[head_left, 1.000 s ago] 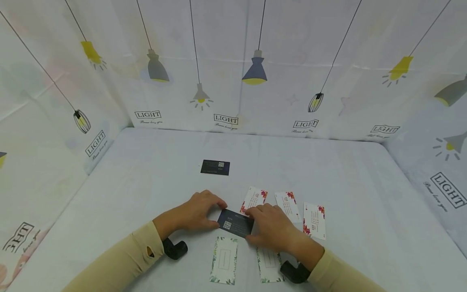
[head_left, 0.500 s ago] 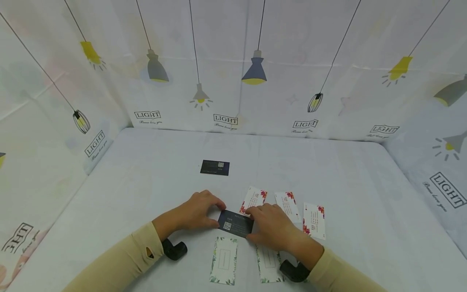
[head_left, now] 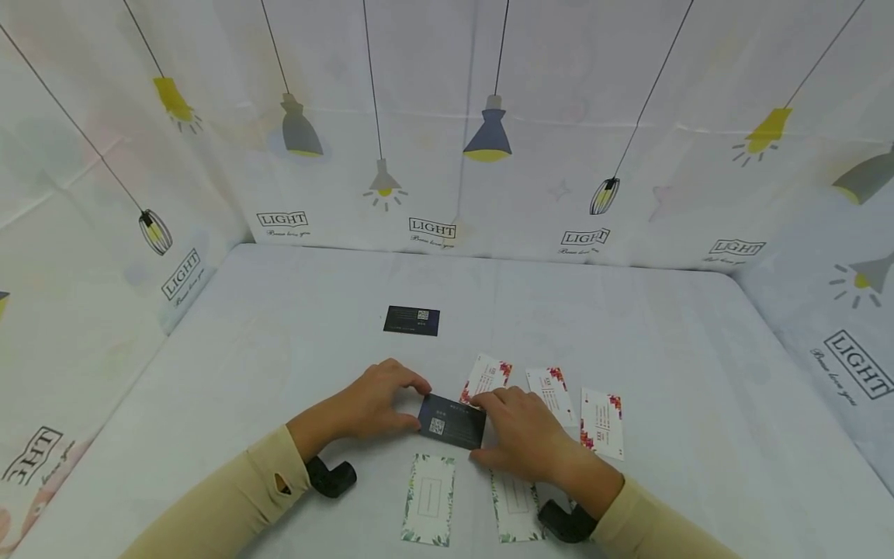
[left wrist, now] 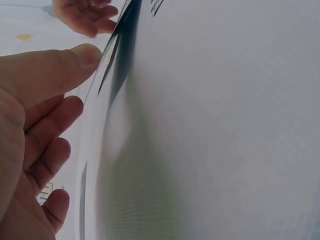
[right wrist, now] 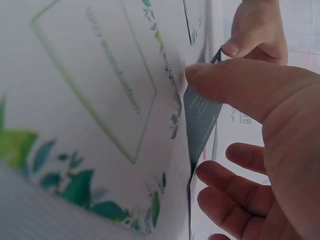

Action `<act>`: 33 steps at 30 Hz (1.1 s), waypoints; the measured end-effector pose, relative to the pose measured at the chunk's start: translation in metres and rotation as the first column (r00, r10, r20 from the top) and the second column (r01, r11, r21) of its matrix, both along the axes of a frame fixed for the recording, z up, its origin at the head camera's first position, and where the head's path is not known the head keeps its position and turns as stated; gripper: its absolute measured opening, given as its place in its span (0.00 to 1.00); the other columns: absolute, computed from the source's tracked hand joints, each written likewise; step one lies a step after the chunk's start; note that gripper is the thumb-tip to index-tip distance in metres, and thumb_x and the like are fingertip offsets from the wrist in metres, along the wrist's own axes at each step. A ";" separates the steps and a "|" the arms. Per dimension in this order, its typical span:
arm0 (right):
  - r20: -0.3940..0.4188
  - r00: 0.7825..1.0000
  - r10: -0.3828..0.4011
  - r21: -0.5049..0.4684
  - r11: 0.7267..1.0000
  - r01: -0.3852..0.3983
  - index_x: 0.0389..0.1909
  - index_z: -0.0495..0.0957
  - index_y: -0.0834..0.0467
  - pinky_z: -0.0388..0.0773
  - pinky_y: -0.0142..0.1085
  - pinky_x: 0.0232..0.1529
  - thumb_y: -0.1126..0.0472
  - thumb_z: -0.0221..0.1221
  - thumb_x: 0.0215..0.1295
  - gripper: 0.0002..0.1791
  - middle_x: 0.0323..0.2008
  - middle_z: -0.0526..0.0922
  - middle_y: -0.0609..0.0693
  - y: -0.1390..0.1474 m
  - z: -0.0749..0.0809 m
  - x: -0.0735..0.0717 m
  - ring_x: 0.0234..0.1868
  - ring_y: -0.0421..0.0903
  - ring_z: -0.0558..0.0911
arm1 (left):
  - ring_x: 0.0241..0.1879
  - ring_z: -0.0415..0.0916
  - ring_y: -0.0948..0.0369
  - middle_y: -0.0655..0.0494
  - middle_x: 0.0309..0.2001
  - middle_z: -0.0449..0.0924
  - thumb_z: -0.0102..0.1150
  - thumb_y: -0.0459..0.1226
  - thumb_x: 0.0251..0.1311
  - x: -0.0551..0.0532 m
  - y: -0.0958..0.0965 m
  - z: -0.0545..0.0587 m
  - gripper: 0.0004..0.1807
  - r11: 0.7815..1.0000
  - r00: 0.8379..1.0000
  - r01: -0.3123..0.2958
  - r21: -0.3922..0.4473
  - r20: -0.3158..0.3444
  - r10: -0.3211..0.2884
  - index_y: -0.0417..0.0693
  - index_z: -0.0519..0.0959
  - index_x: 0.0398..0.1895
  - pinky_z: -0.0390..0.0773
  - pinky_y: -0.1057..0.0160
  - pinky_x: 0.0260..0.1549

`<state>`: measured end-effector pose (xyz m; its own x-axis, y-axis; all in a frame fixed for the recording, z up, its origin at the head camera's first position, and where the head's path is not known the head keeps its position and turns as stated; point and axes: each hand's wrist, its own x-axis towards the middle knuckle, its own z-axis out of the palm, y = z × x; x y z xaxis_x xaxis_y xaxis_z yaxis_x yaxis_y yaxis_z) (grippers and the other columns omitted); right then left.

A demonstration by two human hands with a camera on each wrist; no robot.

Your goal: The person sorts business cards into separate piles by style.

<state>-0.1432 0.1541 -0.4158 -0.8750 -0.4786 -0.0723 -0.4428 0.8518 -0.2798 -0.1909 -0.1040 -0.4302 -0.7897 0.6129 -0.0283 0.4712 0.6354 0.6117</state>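
Note:
A dark business card [head_left: 454, 423] with a QR code spans the gap between my two hands in the head view. My left hand [head_left: 370, 404] grips its left short edge, thumb at the near corner and index finger at the far one. Across its right short edge my right hand [head_left: 527, 435] holds it the same way. The left wrist view shows the dark card [left wrist: 129, 22] slanting over the white surface, with the left thumb [left wrist: 65, 65] at its edge. In the right wrist view the card [right wrist: 202, 110] stands edge-on past the right thumb.
Beyond the hands lies another dark card [head_left: 412, 321]. White cards with red flowers [head_left: 550, 394] lie to the right. Green-leaf-bordered cards [head_left: 429, 497] lie nearer the body, one partly under the right hand. A patterned cloth wall [head_left: 335, 178] closes the back.
Both hands hold the same card throughout. Its left end has shifted slightly away from the body and the card has turned a little; the left hand moved with it. The other dark card has stayed put.

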 end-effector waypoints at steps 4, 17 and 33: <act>0.002 1.000 -0.007 -0.016 1.000 0.007 0.60 0.76 0.56 0.70 0.52 0.58 0.47 0.72 0.54 0.34 0.52 0.81 0.52 0.001 -0.002 0.000 0.53 0.53 0.77 | 0.54 0.70 0.58 0.60 0.51 0.78 0.75 0.40 0.53 -0.001 0.000 0.000 0.23 1.000 1.000 -0.018 0.018 0.015 0.017 0.51 0.82 0.54 0.69 0.50 0.56; 0.013 1.000 -0.009 -0.053 0.999 0.010 0.63 0.74 0.57 0.69 0.51 0.58 0.46 0.73 0.53 0.38 0.54 0.80 0.52 0.000 -0.004 0.001 0.54 0.52 0.75 | 0.55 0.71 0.56 0.60 0.51 0.75 0.75 0.40 0.53 0.000 -0.002 0.003 0.22 0.991 0.994 -0.075 0.109 0.089 0.066 0.55 0.82 0.52 0.71 0.50 0.57; -0.043 0.999 0.005 -0.114 0.993 -0.009 0.60 0.75 0.56 0.68 0.50 0.58 0.47 0.70 0.55 0.33 0.53 0.80 0.49 0.007 -0.001 -0.005 0.53 0.49 0.74 | 0.55 0.71 0.55 0.59 0.51 0.75 0.76 0.40 0.52 -0.002 -0.005 0.002 0.23 0.988 0.996 -0.061 0.140 0.079 0.050 0.52 0.81 0.53 0.70 0.49 0.57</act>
<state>-0.1479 0.1613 -0.4171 -0.8728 -0.4877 0.0205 -0.4622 0.8122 -0.3560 -0.1927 -0.1090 -0.4280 -0.8215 0.5702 -0.0048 0.3869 0.5635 0.7299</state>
